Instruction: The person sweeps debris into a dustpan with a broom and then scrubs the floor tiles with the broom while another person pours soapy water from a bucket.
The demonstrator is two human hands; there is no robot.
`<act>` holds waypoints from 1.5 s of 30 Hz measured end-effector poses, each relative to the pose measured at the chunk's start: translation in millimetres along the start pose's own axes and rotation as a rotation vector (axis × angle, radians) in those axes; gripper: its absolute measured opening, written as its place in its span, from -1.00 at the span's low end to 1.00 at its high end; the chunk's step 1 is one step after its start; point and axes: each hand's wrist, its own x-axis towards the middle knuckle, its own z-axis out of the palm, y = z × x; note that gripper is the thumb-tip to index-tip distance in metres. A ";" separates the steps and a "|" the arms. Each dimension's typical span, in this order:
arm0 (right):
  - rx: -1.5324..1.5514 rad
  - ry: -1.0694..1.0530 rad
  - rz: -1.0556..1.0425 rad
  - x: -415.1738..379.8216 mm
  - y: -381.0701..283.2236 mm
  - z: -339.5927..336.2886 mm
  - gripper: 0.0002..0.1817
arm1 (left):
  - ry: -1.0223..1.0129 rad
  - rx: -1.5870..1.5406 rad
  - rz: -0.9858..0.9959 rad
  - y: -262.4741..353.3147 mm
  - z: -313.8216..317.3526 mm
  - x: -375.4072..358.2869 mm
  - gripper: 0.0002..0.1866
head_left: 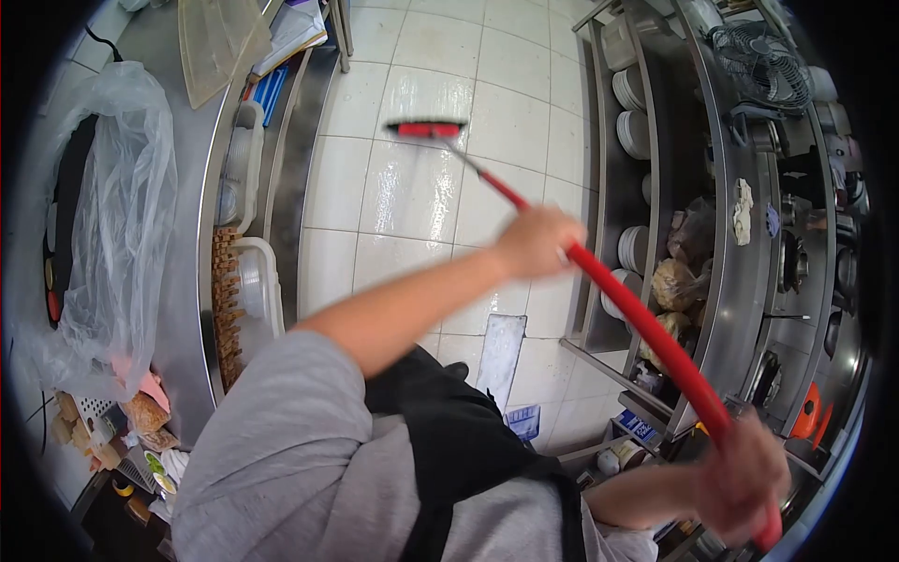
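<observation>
A long red pole (646, 323) runs from the lower right up to a red and black head (426, 128), which is over the white tiled floor (403, 201). My left hand (538, 242) is wrapped round the middle of the pole, with that arm stretched forward. Near the pole's lower right end, my right hand (744, 478) is closed round it, slightly blurred. Wet, shiny streaks show on the tiles below the head.
Steel counters flank the aisle. The left counter (187, 187) carries a clear plastic bag (117, 215). On the right, shelves hold stacked white plates (632, 136), and a fan (763, 66) stands above. A blue basket (523, 421) sits on the floor near my body.
</observation>
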 end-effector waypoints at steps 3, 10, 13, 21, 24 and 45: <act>0.257 -0.139 0.029 24.8 -65.3 12.6 -0.62 | -0.129 -0.094 -0.032 88.5 21.4 -36.3 -0.55; 0.105 0.139 0.000 -0.4 5.1 23.2 -0.68 | 0.026 -0.023 0.092 -14.8 35.4 1.7 -0.94; -0.148 0.349 0.039 -23.7 99.8 49.0 -0.77 | -0.027 0.400 -0.009 -83.4 23.1 46.3 -0.88; 0.165 0.324 0.305 -78.9 -47.9 -100.8 -0.64 | -0.223 -0.227 0.285 24.1 140.8 35.7 -0.81; 0.218 -0.169 0.204 -52.6 -103.2 -108.0 -0.65 | -0.472 -0.268 0.251 111.1 166.5 -12.2 -0.83; 0.123 0.016 0.187 30.5 73.5 -370.2 -0.62 | -0.291 -0.158 0.068 37.2 355.0 222.8 -0.86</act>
